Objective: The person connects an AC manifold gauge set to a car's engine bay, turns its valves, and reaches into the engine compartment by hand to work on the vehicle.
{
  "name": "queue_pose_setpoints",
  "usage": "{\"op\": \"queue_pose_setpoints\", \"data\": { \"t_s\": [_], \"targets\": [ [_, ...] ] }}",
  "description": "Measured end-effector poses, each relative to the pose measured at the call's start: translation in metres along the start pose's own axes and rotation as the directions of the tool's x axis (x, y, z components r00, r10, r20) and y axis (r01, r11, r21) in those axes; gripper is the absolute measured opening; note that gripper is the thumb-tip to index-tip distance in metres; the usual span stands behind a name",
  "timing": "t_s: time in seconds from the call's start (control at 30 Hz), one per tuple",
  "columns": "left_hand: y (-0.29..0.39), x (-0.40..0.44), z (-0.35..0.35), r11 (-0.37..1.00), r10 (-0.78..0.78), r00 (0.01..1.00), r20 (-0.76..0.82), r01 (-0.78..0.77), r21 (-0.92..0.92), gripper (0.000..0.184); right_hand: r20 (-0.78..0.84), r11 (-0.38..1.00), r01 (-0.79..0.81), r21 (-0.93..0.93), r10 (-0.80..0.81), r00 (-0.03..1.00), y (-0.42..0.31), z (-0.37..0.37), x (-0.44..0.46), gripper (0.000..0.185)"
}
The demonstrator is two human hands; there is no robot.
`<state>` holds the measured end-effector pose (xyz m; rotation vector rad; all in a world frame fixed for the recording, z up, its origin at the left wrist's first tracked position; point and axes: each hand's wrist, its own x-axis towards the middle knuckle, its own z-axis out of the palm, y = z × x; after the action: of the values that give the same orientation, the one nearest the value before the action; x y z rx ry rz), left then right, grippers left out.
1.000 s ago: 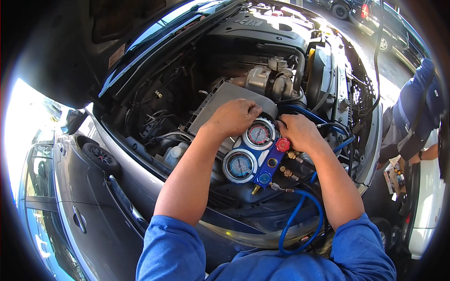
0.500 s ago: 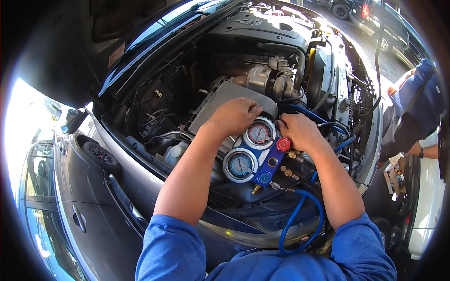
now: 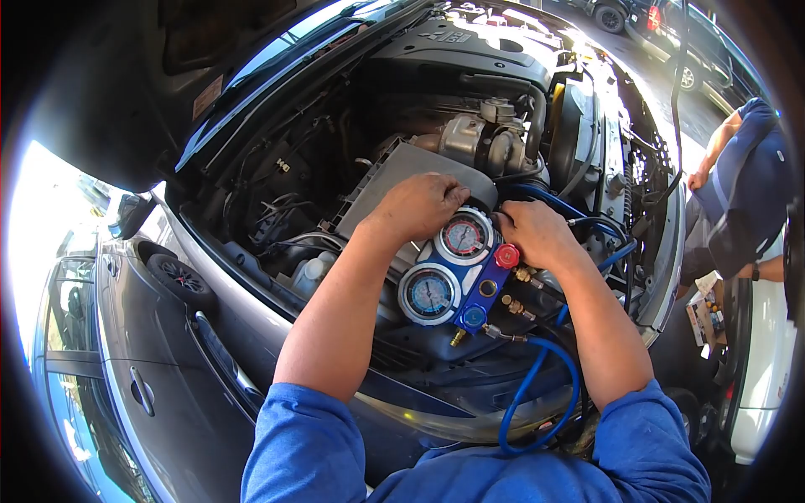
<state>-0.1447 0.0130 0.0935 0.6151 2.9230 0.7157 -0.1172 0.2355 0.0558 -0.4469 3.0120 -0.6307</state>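
A blue manifold gauge set (image 3: 480, 289) with two round dials lies over the front of the engine bay, its red knob (image 3: 506, 256) on the right. My left hand (image 3: 421, 205) is closed at the top of the red-scaled dial (image 3: 463, 237), fingers curled; what they grip is hidden. Just right of that dial, my right hand (image 3: 535, 232) has its fingers bent down behind the gauge set's upper end, and the fingertips are out of sight. A blue hose (image 3: 513, 402) loops down from the lower brass fitting.
Beyond my hands are a grey box cover (image 3: 407, 180), metal turbo parts (image 3: 474, 142) and the engine cover (image 3: 461, 46). A co-worker (image 3: 746, 184) in dark blue stands at the right, near a box of small items (image 3: 708, 314). The raised hood is at upper left.
The co-worker at the right has shifted, and an arm now hangs bent in front of the body. My hands and the gauge set have hardly moved.
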Motion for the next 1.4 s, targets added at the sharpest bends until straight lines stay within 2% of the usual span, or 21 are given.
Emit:
{"op": "queue_pose_setpoints", "data": {
  "t_s": [0.27, 0.37, 0.47, 0.77, 0.97, 1.4],
  "targets": [
    [0.0013, -0.0006, -0.0010, 1.000, -0.017, 1.000, 0.011, 0.017, -0.011, 0.042, -0.032, 0.999, 0.033, 0.002, -0.033, 0.999, 0.0059, 0.0057, 0.0020, 0.030],
    [-0.0068, 0.0012, 0.0063, 0.999, 0.040, 0.998, -0.052, -0.039, 0.012, 0.041, -0.022, 1.000, 0.029, -0.006, -0.029, 0.999, 0.0052, 0.0052, 0.0023, 0.031],
    [-0.0011, 0.0001, 0.0018, 1.000, -0.001, 1.000, -0.001, 0.001, 0.018, 0.042, -0.029, 1.000, 0.021, 0.004, -0.021, 0.999, 0.0031, 0.0039, 0.0014, 0.031],
    [-0.0023, 0.0013, 0.0021, 1.000, 0.004, 1.000, 0.008, -0.004, 0.001, 0.042, -0.020, 1.000, 0.015, -0.002, -0.015, 1.000, 0.0023, 0.0025, 0.0010, 0.030],
    [-0.0045, 0.0021, 0.0030, 1.000, 0.015, 1.000, 0.004, -0.015, -0.001, 0.043, 0.002, 1.000, 0.004, 0.000, -0.004, 1.000, -0.0007, -0.0007, -0.0004, 0.038],
    [-0.0061, 0.0021, 0.0032, 1.000, 0.021, 1.000, 0.000, -0.021, -0.003, 0.044, 0.005, 1.000, 0.007, -0.010, -0.007, 1.000, 0.0007, 0.0011, 0.0017, 0.037]
  ]
}}
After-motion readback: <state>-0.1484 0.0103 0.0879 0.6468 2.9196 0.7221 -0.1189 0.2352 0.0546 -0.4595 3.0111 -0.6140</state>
